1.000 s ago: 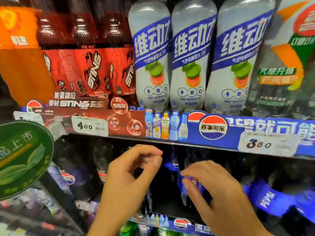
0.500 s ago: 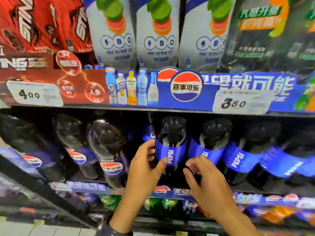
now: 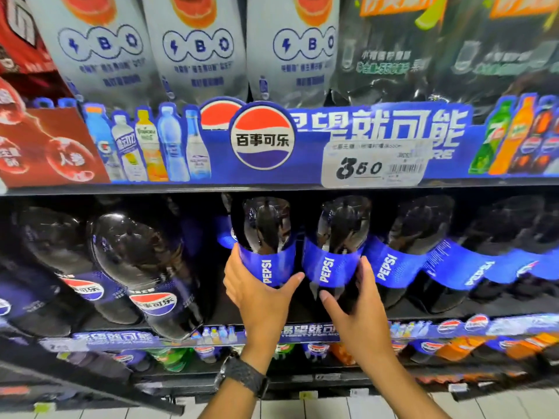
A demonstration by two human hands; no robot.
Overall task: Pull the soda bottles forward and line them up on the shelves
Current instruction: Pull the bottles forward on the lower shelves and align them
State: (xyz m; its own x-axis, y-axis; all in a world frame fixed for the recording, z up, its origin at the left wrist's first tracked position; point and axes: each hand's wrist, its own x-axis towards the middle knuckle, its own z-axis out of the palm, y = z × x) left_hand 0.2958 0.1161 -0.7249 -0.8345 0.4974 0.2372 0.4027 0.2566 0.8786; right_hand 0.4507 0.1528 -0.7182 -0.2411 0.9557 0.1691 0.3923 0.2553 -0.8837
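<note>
Middle shelf point(image 3: 453, 326), row of dark Pepsi bottles point(image 3: 393, 267), upper shelf point(image 3: 378, 128), pale bottles point(image 3: 199, 55)

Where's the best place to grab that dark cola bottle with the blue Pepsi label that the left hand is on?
Probably round the blue label band of the dark plastic cola bottle, from the front and below, as the left hand does. Its top is hidden behind the blue shelf strip above, and the neighbouring Pepsi bottle stands close on its right.
</note>
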